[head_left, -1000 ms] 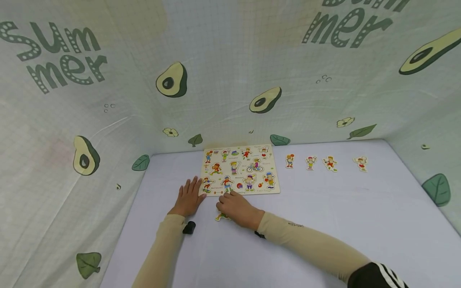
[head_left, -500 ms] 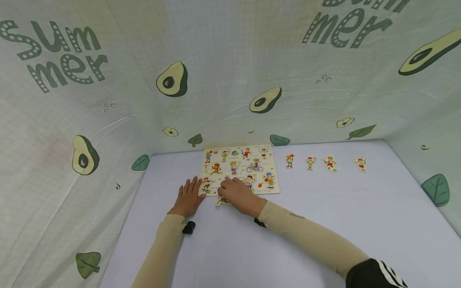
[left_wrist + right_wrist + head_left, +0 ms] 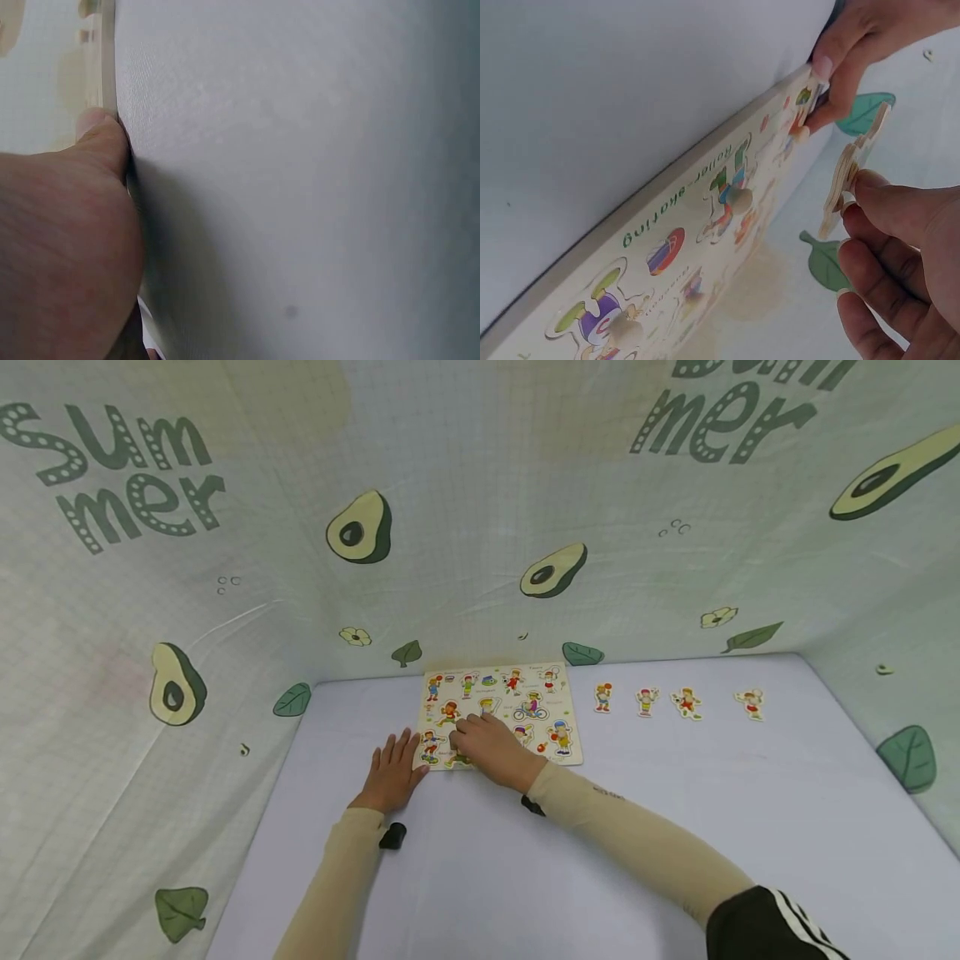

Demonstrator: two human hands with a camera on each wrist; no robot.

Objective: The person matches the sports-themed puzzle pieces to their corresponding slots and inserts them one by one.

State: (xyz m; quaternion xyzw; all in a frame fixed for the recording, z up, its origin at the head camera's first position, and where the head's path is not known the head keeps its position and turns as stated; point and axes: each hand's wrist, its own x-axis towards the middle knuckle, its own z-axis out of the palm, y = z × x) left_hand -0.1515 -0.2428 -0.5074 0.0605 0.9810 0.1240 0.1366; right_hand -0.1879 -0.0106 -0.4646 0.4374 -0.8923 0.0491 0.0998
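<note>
My right hand (image 3: pixel 491 747) is over the lower middle of a wooden peg puzzle board (image 3: pixel 558 760). It pinches a figure-shaped wooden puzzle piece (image 3: pixel 845 172) between thumb and fingers; in the right wrist view the piece is edge-on, tilted and raised off the board. Its green lower end shows in the head view, and the rest hides behind the hand. My left hand (image 3: pixel 388 772) lies with straight, spread fingers at the board's left edge, its thumb (image 3: pixel 101 139) on the near corner. Roller-skating (image 3: pixel 731 196) and other figures with round knobs sit in the board.
Several loose figure pieces lie in a row right of the board, among them one with a raised ball (image 3: pixel 603 697) and one at the far end (image 3: pixel 750 702). A printed cloth wall (image 3: pixel 465 602) rises behind the white table (image 3: pixel 675 827).
My right hand has carried the puzzle piece away from the table in front of the board, forward over its lower rows. My left hand has stayed in place.
</note>
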